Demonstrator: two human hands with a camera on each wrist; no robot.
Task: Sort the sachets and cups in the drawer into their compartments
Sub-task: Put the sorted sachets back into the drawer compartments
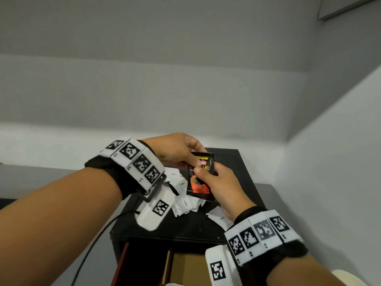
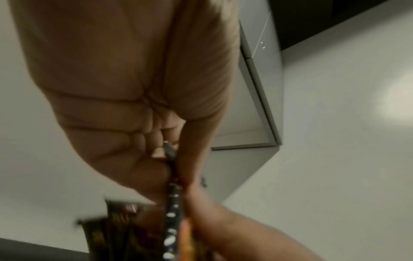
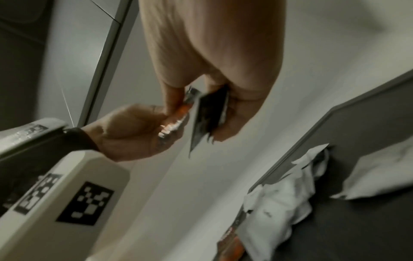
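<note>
Mostly grey walls (image 1: 185,79) behind a sachet-strewn black cabinet top (image 1: 233,162).

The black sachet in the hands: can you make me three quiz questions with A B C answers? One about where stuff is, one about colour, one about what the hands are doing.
1. Where do the white sachets lie?
A. on the black cabinet top
B. on the floor
C. in a cup

2. What colour is the big shape on the black sachet?
A. blue
B. orange
C. green

3. What are the hands doing?
A. both hang empty
B. only one holds the black sachet
C. both pinch the black sachet

Answers:
1. A, they lie in a loose heap on the dark top.
2. B, an orange shape shows on its front.
3. C, the left hand pinches its top and the right hand its side.
</note>
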